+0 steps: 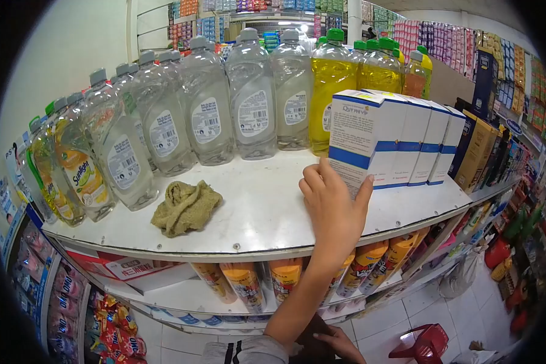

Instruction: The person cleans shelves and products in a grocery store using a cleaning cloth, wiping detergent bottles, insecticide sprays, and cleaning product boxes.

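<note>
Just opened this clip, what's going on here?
A person stands at a shop shelf. Their left hand is raised to the nearest white and blue box in a row of such boxes, thumb on its face, fingers curled at its edge. The right hand is low by the body. A crumpled cloth lies beside bottles of dish soap.

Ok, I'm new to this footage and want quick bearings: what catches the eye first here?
A left hand grips the nearest white and blue box of a row at the right of the white shelf. Behind stands a curved line of clear bottles, with yellow bottles further right. A crumpled rag lies front left.
</note>
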